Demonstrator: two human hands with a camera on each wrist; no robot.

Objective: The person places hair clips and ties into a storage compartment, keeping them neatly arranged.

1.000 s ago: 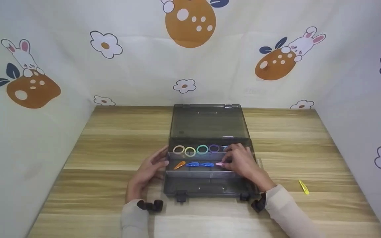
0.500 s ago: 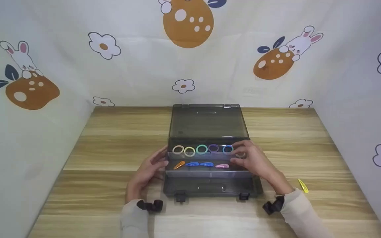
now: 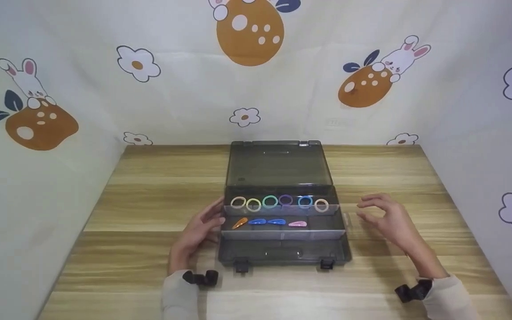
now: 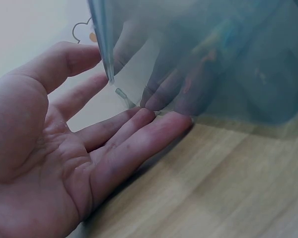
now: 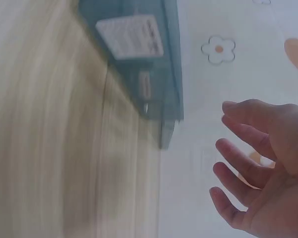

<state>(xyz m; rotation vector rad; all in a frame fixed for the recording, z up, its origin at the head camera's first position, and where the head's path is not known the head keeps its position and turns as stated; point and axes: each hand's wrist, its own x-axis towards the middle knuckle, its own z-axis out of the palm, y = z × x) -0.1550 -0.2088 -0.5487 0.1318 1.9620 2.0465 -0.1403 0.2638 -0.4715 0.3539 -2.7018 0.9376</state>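
Note:
A dark see-through organizer box (image 3: 282,255) lies open on the table, its lid tipped back. Its back compartment holds several coloured hair ties, including a blue hair tie (image 3: 305,202). In the middle one lie an orange hair clip (image 3: 240,223), two blue hair clips (image 3: 277,222) and a pink hair clip (image 3: 298,224). My left hand (image 3: 199,231) rests against the box's left side, fingers fairly straight, touching its wall in the left wrist view. To the right of the box my right hand (image 3: 391,220) hovers with loosely bent fingers, holding nothing; the right wrist view shows this too.
The wood-grain table (image 3: 140,195) extends on both sides of the box. A patterned cloth (image 3: 185,98) stands behind and along the sides. Two latches, one a black latch (image 3: 242,266), stick out from the box's front edge. A white label (image 5: 130,37) shows on its side.
My right hand has let go of the pink hair clip in the middle compartment and moved right, out of the box. It now covers where the yellow hair clip lay. My left hand stays put.

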